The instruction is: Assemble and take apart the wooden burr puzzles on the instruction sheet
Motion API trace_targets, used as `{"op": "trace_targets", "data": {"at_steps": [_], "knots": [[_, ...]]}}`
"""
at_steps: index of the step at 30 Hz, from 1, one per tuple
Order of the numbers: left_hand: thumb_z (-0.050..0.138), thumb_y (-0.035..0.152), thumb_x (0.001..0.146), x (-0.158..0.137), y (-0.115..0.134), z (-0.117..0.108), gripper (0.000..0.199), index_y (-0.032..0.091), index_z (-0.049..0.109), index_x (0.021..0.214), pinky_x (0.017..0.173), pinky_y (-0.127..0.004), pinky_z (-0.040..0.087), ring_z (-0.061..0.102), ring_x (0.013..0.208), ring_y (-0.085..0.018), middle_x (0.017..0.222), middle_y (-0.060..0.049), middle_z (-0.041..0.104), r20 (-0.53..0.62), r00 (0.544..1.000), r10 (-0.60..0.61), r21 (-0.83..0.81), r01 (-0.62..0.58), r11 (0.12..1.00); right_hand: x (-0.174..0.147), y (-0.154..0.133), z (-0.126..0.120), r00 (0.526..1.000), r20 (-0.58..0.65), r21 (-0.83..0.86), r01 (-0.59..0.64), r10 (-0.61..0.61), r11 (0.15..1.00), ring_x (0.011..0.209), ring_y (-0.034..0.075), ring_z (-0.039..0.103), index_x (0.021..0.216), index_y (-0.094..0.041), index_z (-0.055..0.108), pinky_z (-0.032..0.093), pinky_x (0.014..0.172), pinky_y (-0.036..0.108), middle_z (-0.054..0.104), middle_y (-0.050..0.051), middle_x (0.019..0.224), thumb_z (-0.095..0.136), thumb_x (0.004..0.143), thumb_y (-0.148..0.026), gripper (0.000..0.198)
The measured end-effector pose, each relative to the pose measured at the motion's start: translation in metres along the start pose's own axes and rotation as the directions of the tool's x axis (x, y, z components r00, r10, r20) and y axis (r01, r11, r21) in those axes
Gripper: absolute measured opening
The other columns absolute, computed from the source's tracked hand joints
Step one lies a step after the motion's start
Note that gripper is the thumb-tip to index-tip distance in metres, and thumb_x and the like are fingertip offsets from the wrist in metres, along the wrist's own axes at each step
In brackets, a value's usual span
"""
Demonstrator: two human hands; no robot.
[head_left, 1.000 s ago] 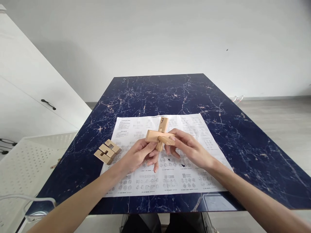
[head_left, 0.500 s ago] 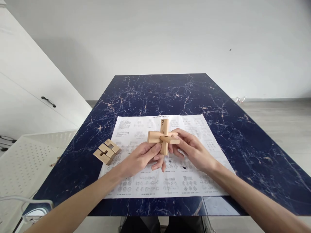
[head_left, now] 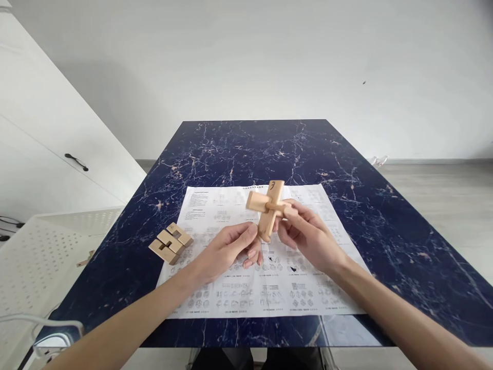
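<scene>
A pale wooden burr puzzle (head_left: pixel 274 205) of crossed notched bars is held above the paper sheet, tilted, with a black mark on its upper bar end. My right hand (head_left: pixel 308 231) pinches its right side between thumb and fingers. My left hand (head_left: pixel 234 246) is closed, with thumb and forefinger at the edge of the lower bar end and the other fingers curled below. Its contact behind the bar is partly hidden. On the left, several notched wooden pieces (head_left: pixel 166 247) lie side by side, partly on the sheet's edge.
A printed sheet of puzzle diagrams (head_left: pixel 231 303) lies on the dark blue marbled table (head_left: pixel 246 149). Left of the table are a white perforated basket (head_left: pixel 50 246), a white cable (head_left: pixel 46 322) and a white cabinet (head_left: pixel 57 128) with a black handle.
The puzzle has turned and tilted, its top leaning right, and shifted slightly right. My left thumb has gone from the left bar to beside the lower end; my right hand keeps hold.
</scene>
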State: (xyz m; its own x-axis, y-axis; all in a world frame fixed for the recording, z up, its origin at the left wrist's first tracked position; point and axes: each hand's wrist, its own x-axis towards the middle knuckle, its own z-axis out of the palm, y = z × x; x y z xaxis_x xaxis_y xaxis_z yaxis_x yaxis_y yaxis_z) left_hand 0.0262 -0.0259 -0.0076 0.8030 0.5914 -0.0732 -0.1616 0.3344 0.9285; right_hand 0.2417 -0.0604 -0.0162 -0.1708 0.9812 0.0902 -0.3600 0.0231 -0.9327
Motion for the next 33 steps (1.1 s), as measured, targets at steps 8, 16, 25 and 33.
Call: {"op": "trace_targets", "data": {"at_steps": [8, 16, 25, 33], "knots": [[0.056, 0.051, 0.108, -0.001, 0.004, -0.006, 0.036, 0.017, 0.067, 0.099, 0.071, -0.032, 0.044, 0.039, 0.058, -0.01, 0.069, 0.006, 0.047, -0.099, 0.995, -0.017, 0.067, 0.024, 0.997, 0.017, 0.001, -0.044, 0.889, -0.457, 0.131, 0.048, 0.017, 0.99, 0.056, 0.008, 0.04, 0.1, -0.023, 0.071, 0.039, 0.046, 0.025, 0.072, 0.003, 0.113, 0.076, 0.093, -0.041, 0.02], [0.059, 0.051, 0.107, -0.003, 0.009, -0.006, 0.034, 0.017, 0.065, 0.099, 0.073, -0.032, 0.043, 0.038, 0.06, -0.01, 0.072, 0.005, 0.047, -0.1, 0.995, -0.03, 0.11, 0.041, 0.993, 0.021, 0.013, -0.076, 0.802, -0.595, 0.12, 0.163, -0.06, 0.979, 0.059, 0.011, 0.047, 0.11, -0.028, 0.066, 0.049, 0.045, 0.026, 0.073, 0.004, 0.123, 0.079, 0.09, -0.042, 0.028], [0.058, 0.054, 0.106, -0.006, 0.017, -0.006, 0.035, 0.02, 0.063, 0.099, 0.069, -0.032, 0.043, 0.043, 0.062, -0.013, 0.069, 0.005, 0.047, -0.147, 0.989, 0.021, 0.368, 0.035, 0.929, 0.017, -0.002, -0.03, 0.957, -0.262, 0.134, -0.092, 0.125, 0.987, 0.054, 0.008, 0.043, 0.089, -0.021, 0.065, 0.035, 0.044, 0.024, 0.065, -0.001, 0.081, 0.085, 0.086, -0.05, 0.036], [0.06, 0.048, 0.101, -0.075, 0.032, -0.03, 0.031, 0.023, 0.062, 0.119, 0.105, -0.049, 0.048, 0.059, 0.116, -0.031, 0.119, -0.011, 0.064, -0.272, 0.733, 0.623, 0.961, 0.241, 0.137, 0.008, 0.004, -0.009, 0.99, -0.064, -0.282, -0.142, 0.129, 0.949, 0.057, 0.011, 0.05, 0.09, -0.021, 0.063, 0.041, 0.057, 0.03, 0.067, 0.0, 0.079, 0.071, 0.095, -0.062, 0.042]]}}
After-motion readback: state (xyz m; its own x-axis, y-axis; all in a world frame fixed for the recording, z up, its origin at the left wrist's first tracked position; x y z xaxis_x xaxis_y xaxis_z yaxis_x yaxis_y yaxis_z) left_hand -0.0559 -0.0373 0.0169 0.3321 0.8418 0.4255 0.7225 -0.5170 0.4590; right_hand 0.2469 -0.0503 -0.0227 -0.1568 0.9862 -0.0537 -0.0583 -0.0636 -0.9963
